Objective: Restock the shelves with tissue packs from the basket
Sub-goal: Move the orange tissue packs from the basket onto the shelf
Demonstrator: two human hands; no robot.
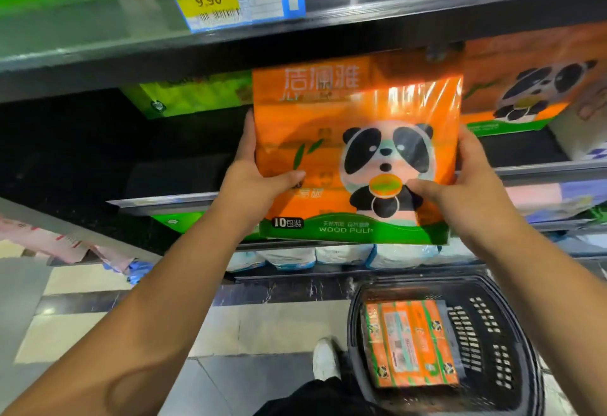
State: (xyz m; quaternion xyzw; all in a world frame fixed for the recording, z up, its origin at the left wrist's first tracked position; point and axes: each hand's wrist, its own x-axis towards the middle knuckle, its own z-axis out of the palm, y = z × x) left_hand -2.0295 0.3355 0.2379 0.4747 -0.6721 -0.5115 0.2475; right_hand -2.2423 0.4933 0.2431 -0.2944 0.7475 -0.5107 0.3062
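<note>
Orange film with a panda printed on it wraps the tissue pack (354, 152). It stands upright, face toward me, held in the air just in front of the shelf (164, 200), with its top edge close under the upper shelf (361, 31). My left hand (259, 182) has the pack's left edge and my right hand (466, 182) its right edge. The fingers (249, 133) reach round behind and the thumbs press on the front, so both hands grasp the pack at about the same height.

What matters now lies straight behind the pack: a dark gap on the shelf, between a green pack (190, 96) toward the left and a matching orange pack (525, 93) toward the right. I judge that a level push away from me would seat it, provided the top clears the upper shelf's edge.

On the floor at my right, the black basket (492, 333) holds at least 1 more orange bundle (410, 343).
</note>
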